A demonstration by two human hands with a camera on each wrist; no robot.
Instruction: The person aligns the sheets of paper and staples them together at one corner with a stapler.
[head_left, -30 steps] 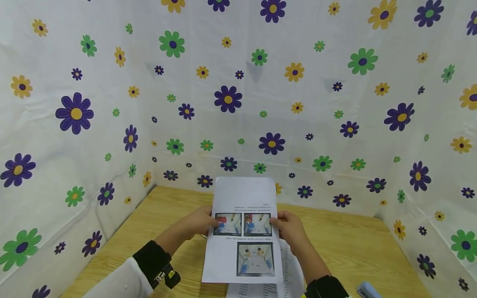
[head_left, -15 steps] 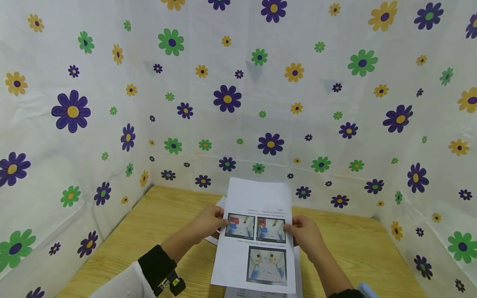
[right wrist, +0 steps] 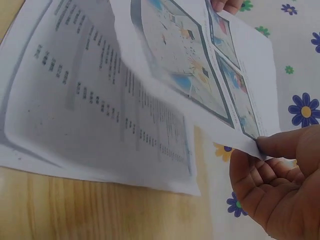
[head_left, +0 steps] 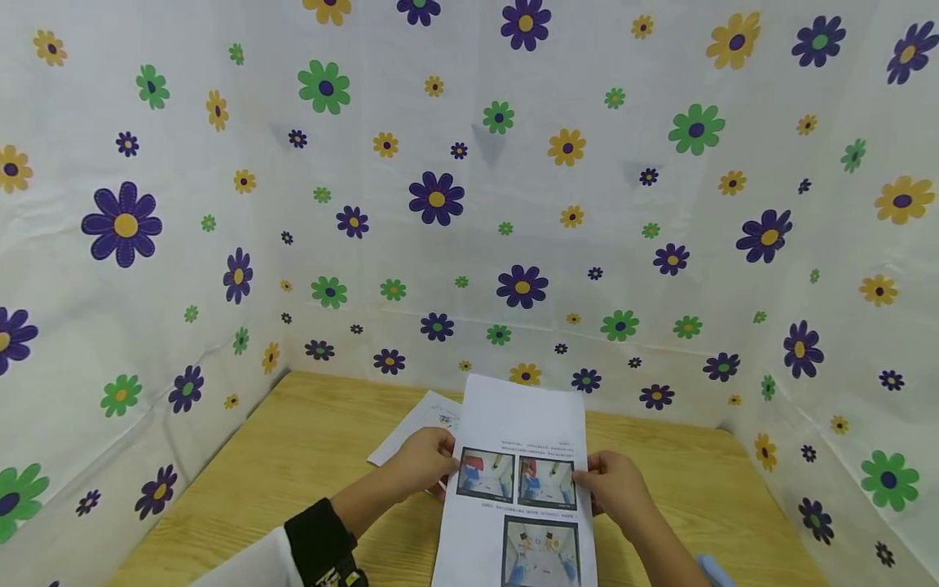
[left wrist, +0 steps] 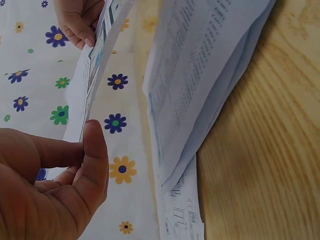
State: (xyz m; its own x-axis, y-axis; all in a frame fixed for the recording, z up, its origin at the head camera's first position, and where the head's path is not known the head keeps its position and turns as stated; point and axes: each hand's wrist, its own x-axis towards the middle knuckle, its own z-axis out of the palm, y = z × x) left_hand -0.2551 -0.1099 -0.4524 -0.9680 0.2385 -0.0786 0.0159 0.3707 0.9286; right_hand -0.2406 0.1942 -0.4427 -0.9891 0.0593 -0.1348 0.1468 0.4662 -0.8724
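Observation:
Printed sheets point(head_left: 524, 420), white with three framed colour pictures and lines of small text, are held up over the table by both hands. My left hand point(head_left: 421, 463) pinches their left edge between thumb and fingers. At the right edge, my right hand point(head_left: 616, 489) pinches them, thumb on the printed face. The left wrist view shows several layers edge-on between the left fingers point(left wrist: 95, 150). Beneath them, other text-covered papers point(right wrist: 100, 95) lie in a loose, slightly fanned pile, mostly hidden from the head view.
A white paper point(head_left: 411, 428) with a small drawing lies behind the left hand on the wooden table point(head_left: 293, 456). At the front right, a light blue object point(head_left: 713, 569) is cut off by the frame. Flower-patterned cloth point(head_left: 469, 244) hangs around the table's back and sides.
Both hands have carried the held sheets to the right and lower in the head view. The white paper behind the left hand has come into sight.

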